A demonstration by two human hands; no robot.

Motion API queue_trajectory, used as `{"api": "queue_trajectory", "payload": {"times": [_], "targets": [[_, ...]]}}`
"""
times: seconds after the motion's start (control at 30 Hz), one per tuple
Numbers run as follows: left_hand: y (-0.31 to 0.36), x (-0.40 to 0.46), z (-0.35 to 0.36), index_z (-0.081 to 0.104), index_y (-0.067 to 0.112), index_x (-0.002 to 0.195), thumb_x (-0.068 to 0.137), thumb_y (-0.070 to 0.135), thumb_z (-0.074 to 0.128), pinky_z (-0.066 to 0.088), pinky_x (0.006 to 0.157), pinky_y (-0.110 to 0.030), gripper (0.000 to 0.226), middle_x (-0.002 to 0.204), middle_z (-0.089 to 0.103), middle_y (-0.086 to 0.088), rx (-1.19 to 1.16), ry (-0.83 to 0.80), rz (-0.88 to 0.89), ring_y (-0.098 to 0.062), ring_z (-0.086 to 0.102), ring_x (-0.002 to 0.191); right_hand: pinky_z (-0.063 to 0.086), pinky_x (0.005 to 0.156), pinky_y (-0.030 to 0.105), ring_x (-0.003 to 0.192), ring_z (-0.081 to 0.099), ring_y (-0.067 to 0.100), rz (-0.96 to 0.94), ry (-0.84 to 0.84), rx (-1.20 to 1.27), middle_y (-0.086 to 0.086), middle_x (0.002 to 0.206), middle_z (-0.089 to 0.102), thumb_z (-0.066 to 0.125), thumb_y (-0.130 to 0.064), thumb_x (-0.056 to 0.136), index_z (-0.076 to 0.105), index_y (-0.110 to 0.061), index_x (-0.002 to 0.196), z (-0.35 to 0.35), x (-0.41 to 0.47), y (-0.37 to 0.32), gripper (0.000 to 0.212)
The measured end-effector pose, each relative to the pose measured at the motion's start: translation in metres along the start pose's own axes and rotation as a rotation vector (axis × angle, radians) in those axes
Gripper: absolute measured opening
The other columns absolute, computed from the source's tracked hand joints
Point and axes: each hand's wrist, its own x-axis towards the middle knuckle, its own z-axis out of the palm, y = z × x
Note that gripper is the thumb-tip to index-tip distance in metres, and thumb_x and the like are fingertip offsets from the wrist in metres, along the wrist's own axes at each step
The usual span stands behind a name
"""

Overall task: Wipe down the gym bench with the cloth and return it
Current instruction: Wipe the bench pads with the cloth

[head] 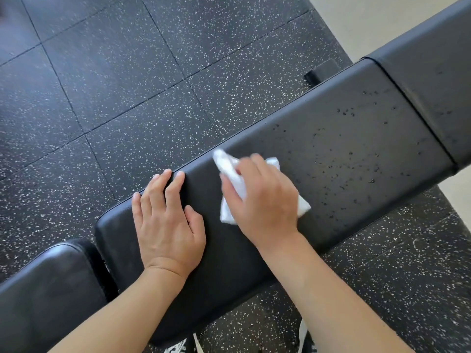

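1. Across the long black padded vinyl gym bench (356, 138), running from near left to far right: droplets scattered over the right half of the middle pad and onto the far-right pad, none visible on the stretch under the hands. Likely to stay half cleaned if the strokes stop short of the seam on the right; smearing rather than lifting, probable once the small wipe is soaked.
2. On the dark speckled rubber tile floor (127, 85), all round the bench: a chance of drips pushed off the far edge landing here and going unnoticed among the white flecks, leaving a slick patch.
3. At the left of the middle pad, left hand (167, 220) flat, fingers spread and straight, fingertips reaching the far edge, holding nothing. Bracing only; could slip on the smooth vinyl if weight is leaned onto it, and could leave fresh prints on a patch judged already wiped.
4. Just right of it, right hand (265, 200) pressing down on the wipe, fingers bent loosely over it and blurred; whether pinching or merely pressing, cannot tell. Loose contact risks the wipe sliding out from under the palm.
5. Under that hand, near the middle of the pad, crumpled white cloth (229, 171), corners showing at far left, far right and near side. Bunched, so little surface touching the vinyl; streaks and missed droplets likely unless spread flatter. Return spot out of view, so misplacing it afterwards is possible.
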Motion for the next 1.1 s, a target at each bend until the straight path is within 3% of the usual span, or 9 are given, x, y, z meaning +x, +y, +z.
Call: {"api": "queue_trajectory", "payload": {"times": [0.13, 0.2, 0.33, 0.47, 0.63, 0.77, 0.87, 1.0, 1.1], "targets": [[0.002, 0.001, 0.000, 0.049, 0.012, 0.147, 0.088, 0.027, 0.042, 0.021, 0.125, -0.059, 0.060, 0.154, 0.046, -0.010, -0.003, 0.005, 0.001, -0.036, 0.041, 0.142, 0.029, 0.056, 0.032, 0.066, 0.056, 0.026, 0.022, 0.051, 0.025, 0.001, 0.078, 0.060, 0.076, -0.035, 0.086, 0.061, -0.015, 0.081, 0.033, 0.060, -0.020, 0.026], [0.001, 0.001, 0.000, 0.048, 0.012, 0.146, 0.089, 0.026, 0.042, 0.022, 0.124, -0.059, 0.060, 0.154, 0.046, -0.011, 0.006, 0.005, 0.009, -0.037, 0.042, 0.142, 0.031, 0.056, 0.033, 0.065, 0.056, 0.026, 0.010, 0.059, 0.041, 0.002, 0.078, 0.060, 0.078, -0.034, 0.086, 0.060, -0.015, 0.081, 0.035, 0.061, -0.020, 0.026], [0.001, 0.000, 0.000, 0.047, 0.011, 0.146, 0.088, 0.024, 0.043, 0.024, 0.122, -0.062, 0.060, 0.154, 0.045, -0.012, 0.000, 0.005, 0.016, -0.038, 0.042, 0.142, 0.040, 0.059, 0.037, 0.067, 0.050, 0.025, -0.065, -0.023, 0.109, 0.002, 0.079, 0.054, 0.068, -0.033, 0.094, 0.059, -0.014, 0.082, 0.008, 0.010, -0.007, 0.025], [0.001, 0.000, 0.000, 0.047, 0.010, 0.146, 0.088, 0.024, 0.043, 0.022, 0.123, -0.062, 0.060, 0.154, 0.045, -0.012, -0.012, 0.009, 0.013, -0.039, 0.042, 0.142, 0.044, 0.059, 0.035, 0.065, 0.045, 0.021, -0.156, -0.076, 0.004, -0.001, 0.073, 0.049, 0.066, -0.031, 0.098, 0.063, -0.015, 0.078, -0.046, -0.058, 0.042, 0.026], [0.002, 0.000, 0.000, 0.047, 0.009, 0.146, 0.088, 0.024, 0.042, 0.023, 0.122, -0.062, 0.060, 0.153, 0.045, -0.014, -0.021, 0.010, 0.013, -0.041, 0.043, 0.139, 0.045, 0.055, 0.040, 0.062, 0.045, 0.024, -0.048, 0.018, -0.062, 0.000, 0.070, 0.050, 0.067, -0.028, 0.098, 0.070, -0.011, 0.081, -0.087, -0.072, 0.109, 0.024], [0.003, -0.001, -0.002, 0.047, 0.009, 0.146, 0.088, 0.024, 0.041, 0.023, 0.121, -0.063, 0.060, 0.153, 0.045, -0.015, -0.029, 0.009, 0.009, -0.042, 0.043, 0.139, 0.041, 0.058, 0.041, 0.065, 0.047, 0.026, 0.081, 0.056, -0.097, 0.001, 0.074, 0.051, 0.068, -0.032, 0.094, 0.065, -0.013, 0.080, -0.059, -0.068, 0.067, 0.023], [0.003, 0.000, -0.001, 0.047, 0.010, 0.146, 0.087, 0.024, 0.041, 0.023, 0.122, -0.062, 0.061, 0.154, 0.044, -0.014, -0.029, 0.001, -0.005, -0.041, 0.041, 0.140, 0.040, 0.062, 0.042, 0.068, 0.049, 0.028, -0.010, -0.005, 0.005, 0.003, 0.077, 0.053, 0.069, -0.031, 0.092, 0.067, -0.015, 0.084, -0.026, -0.060, 0.017, 0.018], [0.003, -0.001, 0.000, 0.048, 0.010, 0.147, 0.089, 0.025, 0.039, 0.026, 0.119, -0.066, 0.061, 0.153, 0.045, -0.015, -0.036, 0.004, -0.008, -0.043, 0.042, 0.138, 0.038, 0.065, 0.038, 0.067, 0.047, 0.024, -0.030, -0.005, 0.142, 0.003, 0.075, 0.053, 0.048, -0.039, 0.105, 0.062, -0.014, 0.079, 0.001, -0.046, -0.031, 0.039], [0.002, -0.001, 0.000, 0.048, 0.009, 0.146, 0.089, 0.025, 0.039, 0.026, 0.119, -0.065, 0.060, 0.153, 0.045, -0.016, -0.025, 0.008, -0.003, -0.044, 0.042, 0.137, 0.041, 0.064, 0.039, 0.069, 0.049, 0.025, -0.064, -0.057, 0.147, 0.002, 0.077, 0.053, 0.059, -0.035, 0.101, 0.063, -0.014, 0.082, -0.010, -0.051, -0.018, 0.029]]}}
